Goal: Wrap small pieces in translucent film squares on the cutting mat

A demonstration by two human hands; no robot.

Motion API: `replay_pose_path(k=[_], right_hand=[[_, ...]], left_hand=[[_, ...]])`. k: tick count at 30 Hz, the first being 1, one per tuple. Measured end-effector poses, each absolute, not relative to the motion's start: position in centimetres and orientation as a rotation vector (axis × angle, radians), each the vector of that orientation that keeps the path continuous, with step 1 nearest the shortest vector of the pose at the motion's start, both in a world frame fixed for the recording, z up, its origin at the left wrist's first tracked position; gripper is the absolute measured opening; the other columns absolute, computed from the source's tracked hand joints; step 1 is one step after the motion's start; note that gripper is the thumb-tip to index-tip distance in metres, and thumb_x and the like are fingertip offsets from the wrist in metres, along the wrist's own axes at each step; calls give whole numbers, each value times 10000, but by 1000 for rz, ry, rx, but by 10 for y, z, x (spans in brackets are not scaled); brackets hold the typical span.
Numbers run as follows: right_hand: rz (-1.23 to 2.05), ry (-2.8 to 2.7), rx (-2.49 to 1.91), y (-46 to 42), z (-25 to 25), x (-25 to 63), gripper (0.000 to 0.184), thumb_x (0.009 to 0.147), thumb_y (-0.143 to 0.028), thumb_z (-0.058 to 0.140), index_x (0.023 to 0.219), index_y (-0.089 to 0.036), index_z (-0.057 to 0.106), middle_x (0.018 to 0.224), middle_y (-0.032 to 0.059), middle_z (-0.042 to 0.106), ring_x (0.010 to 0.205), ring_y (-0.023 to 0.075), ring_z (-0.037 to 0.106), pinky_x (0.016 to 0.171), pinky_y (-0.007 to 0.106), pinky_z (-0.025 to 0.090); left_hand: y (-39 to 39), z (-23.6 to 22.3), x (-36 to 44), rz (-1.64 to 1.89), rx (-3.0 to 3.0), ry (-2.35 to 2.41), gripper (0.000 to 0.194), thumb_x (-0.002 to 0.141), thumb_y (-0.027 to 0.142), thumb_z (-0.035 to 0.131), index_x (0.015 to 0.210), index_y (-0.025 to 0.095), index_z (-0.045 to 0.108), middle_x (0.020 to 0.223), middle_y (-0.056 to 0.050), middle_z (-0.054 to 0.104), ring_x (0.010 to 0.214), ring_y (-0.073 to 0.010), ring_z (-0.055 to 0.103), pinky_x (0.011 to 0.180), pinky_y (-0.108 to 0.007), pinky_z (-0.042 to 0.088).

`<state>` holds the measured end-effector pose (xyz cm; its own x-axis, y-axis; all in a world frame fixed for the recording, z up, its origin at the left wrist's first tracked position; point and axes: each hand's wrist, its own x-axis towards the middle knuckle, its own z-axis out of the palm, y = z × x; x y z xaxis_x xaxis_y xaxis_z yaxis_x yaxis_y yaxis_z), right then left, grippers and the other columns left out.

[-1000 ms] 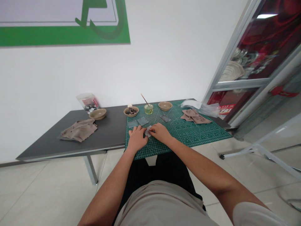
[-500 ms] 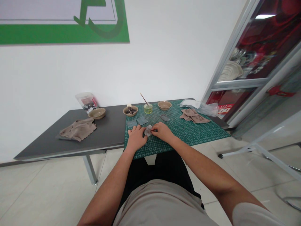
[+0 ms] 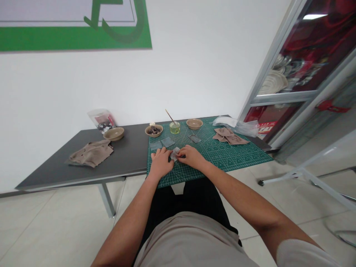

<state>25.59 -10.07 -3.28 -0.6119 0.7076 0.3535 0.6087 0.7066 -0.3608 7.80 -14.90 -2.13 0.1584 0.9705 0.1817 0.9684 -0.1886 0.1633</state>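
1. A green cutting mat covers the right part of a dark table.
2. Along its back edge are a bowl of dark pieces, a glass jar with yellow-green contents and a thin stick leaning out of it, and a tan bowl.
3. To the right, a brown cloth lies crumpled before a clear plastic bag.
4. On the table's left part are a second tan bowl, a clear container and another brown cloth.
5. Two blue-grey squares lie just beyond the left hand; a darker grey patch lies beyond the right hand.
6. A small pale grey piece is on the mat between the hands, roughly four-sided, with a mottled surface; the right fingers cover one edge.
7. The left hand spreads its fingers on the mat, thumb beside the piece.
8. The right fingertips bunch together at its right edge; whether they pinch it, I cannot tell.
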Motion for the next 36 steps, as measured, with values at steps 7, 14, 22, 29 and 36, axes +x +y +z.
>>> replay_pose_path(k=[7, 14, 22, 29, 36], right_hand=[[200, -2428, -1104, -86, -30, 251, 96, 845, -218, 667, 840, -206, 762, 911, 39, 728, 890, 180, 601, 862, 316, 402], [252, -2475, -935, -96, -33, 235, 79, 837, -189, 669, 813, -202, 743, 926, 25, 734, 889, 164, 615, 895, 321, 381], [233, -2482, -1018, -92, -29, 259, 70, 828, -216, 679, 824, -201, 747, 912, 31, 733, 854, 173, 615, 878, 321, 383], [176, -2489, -1023, -85, -29, 238, 89, 848, -195, 651, 824, -193, 737, 888, 29, 724, 855, 165, 587, 876, 316, 370], [298, -2450, -1006, -99, -27, 236, 67, 821, -204, 672, 853, -193, 730, 870, 25, 727, 849, 186, 545, 808, 307, 397]], left_hand=[[-148, -23, 78, 431, 2403, 1989, 371, 850, 328, 498, 1198, 244, 595, 1144, -94, 577, 1114, -292, 467, 867, -441, 362], [-149, -20, 79, 413, 2374, 1993, 360, 861, 344, 487, 1189, 255, 604, 1136, -91, 578, 1111, -292, 464, 865, -450, 364], [-150, -19, 80, 379, 2364, 2004, 402, 854, 330, 497, 1242, 263, 577, 1183, -96, 564, 1148, -299, 449, 892, -452, 356], [-149, -20, 80, 390, 2373, 1996, 362, 854, 331, 493, 1194, 257, 596, 1144, -92, 569, 1124, -299, 458, 876, -457, 366], [-150, -20, 81, 406, 2328, 2022, 342, 868, 321, 477, 1185, 277, 599, 1157, -90, 570, 1141, -298, 456, 891, -453, 359]])
